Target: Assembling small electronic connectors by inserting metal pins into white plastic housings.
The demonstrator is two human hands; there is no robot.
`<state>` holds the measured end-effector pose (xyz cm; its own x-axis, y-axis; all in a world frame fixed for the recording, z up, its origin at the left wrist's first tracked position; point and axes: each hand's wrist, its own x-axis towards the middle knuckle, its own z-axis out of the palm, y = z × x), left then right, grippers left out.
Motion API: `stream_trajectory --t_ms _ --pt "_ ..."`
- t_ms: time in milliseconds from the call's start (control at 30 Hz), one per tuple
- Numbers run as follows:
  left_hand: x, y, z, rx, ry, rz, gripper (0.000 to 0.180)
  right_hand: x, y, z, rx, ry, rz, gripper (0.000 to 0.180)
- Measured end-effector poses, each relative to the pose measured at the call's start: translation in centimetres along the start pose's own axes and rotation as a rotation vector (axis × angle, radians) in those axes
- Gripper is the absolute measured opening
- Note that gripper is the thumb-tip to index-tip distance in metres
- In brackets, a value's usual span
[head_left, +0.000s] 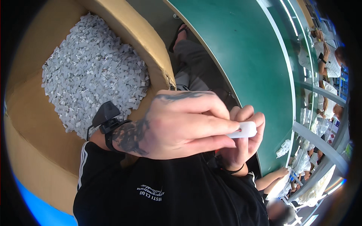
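In front of my chest both hands meet on a small white plastic piece (247,129) with rounded corners and a tiny reddish spot near its left end. My left hand (184,126) is closed, its thumb and fingertips pinching at that left end. Behind it, my right hand (252,126) is closed too, with its curled fingers around the piece's right side and its thumb below. The left hand hides some of the right hand's fingers.
On the left stands a large cardboard box (130,28) with a heap of small whitish plastic pieces (96,71). A green table (245,45) curves along the right, bearing a small white pile (283,148). Another person's arm (272,178) reaches over its near end; other people work beyond.
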<state>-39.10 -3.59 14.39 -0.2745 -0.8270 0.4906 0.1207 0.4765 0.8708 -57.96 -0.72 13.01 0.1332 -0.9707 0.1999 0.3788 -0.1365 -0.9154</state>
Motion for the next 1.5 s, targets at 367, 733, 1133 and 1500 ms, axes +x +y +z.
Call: stream_trajectory --t_ms 367,733,1133,1500 --pt "-0.5 -0.3 0.2 0.039 0.082 -0.003 0.02 0.2 0.1 0.9 -0.077 -0.022 0.06 0.019" --pt "-11.1 -9.0 -19.5 1.077 0.52 -0.515 0.005 16.7 -5.2 -33.7 -0.18 0.28 0.497 0.025" --pt "-23.0 -17.2 -23.6 1.301 0.068 -1.287 0.032 17.2 -5.7 -45.3 -0.501 0.501 0.232 0.045" --pt "-9.9 -5.5 -16.4 0.216 0.719 -0.567 0.011 4.5 -0.2 2.1 -0.668 -0.3 0.065 0.053"
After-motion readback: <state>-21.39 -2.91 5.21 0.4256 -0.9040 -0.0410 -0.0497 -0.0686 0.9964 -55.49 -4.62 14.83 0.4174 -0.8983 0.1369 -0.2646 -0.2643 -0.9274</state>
